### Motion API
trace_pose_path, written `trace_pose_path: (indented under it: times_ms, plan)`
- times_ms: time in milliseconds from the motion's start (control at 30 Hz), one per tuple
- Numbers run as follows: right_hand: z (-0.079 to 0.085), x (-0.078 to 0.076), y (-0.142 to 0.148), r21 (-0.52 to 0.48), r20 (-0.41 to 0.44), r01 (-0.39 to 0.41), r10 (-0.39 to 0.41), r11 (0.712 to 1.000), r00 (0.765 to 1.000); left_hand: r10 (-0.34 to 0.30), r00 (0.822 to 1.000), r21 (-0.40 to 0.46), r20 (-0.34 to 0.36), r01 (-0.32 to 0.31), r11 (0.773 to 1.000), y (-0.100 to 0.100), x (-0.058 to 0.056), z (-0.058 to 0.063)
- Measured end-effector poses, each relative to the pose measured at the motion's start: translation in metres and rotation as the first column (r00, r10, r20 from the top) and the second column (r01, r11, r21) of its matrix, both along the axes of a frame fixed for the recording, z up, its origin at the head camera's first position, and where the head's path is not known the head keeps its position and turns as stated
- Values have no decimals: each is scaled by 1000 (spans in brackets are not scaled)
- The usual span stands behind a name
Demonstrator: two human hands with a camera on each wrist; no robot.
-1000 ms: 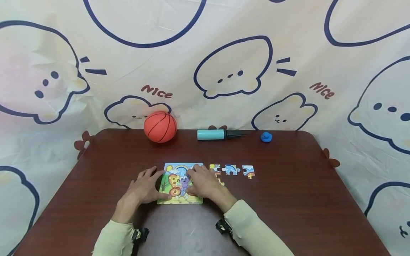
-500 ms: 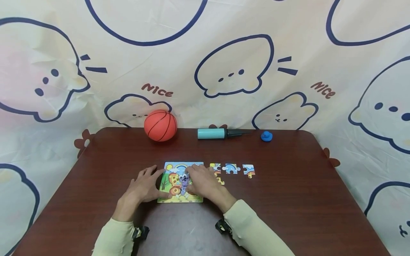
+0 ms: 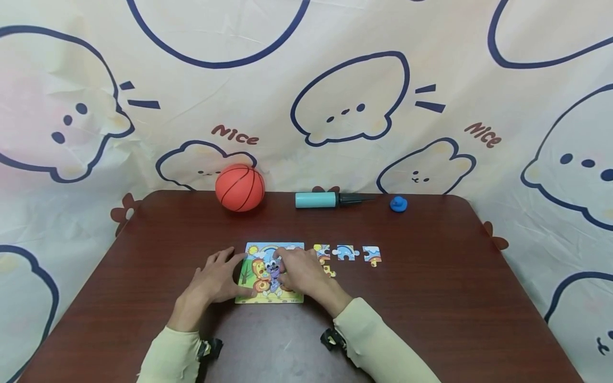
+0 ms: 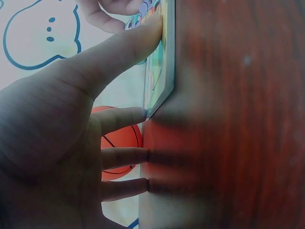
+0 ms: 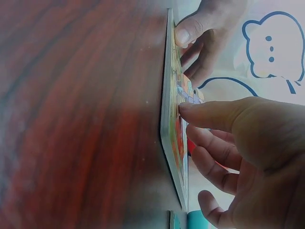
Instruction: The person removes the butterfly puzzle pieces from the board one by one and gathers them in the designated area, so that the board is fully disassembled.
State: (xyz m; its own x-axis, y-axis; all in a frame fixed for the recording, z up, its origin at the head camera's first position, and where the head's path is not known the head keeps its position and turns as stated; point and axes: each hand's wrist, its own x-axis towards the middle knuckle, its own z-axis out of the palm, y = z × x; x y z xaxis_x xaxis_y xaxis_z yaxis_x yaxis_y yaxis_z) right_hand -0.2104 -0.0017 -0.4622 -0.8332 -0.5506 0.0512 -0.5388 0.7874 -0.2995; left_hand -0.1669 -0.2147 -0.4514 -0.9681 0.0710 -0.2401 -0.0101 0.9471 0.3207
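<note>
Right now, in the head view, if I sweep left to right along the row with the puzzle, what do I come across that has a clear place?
Left hand, cartoon jigsaw puzzle, right hand, loose rainbow puzzle piece, loose yellow-tabbed puzzle piece.

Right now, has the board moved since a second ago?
No: in the head view, the board lies in the same place relative to the ball, with no visible shift either way.
</note>
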Motion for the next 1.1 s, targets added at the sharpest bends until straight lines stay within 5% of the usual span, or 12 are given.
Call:
trace_pose_path:
  times_ms: [700,1100]
  plan:
    - [6,5,39,-10,-26,-17,17,1000,1000,18,1000,18,11,-18,1000,0,0,-1]
    - [9,-2,75,-62,-6,49,-49,997,999,14,1000,17,10,-14,1000,-2,2,0]
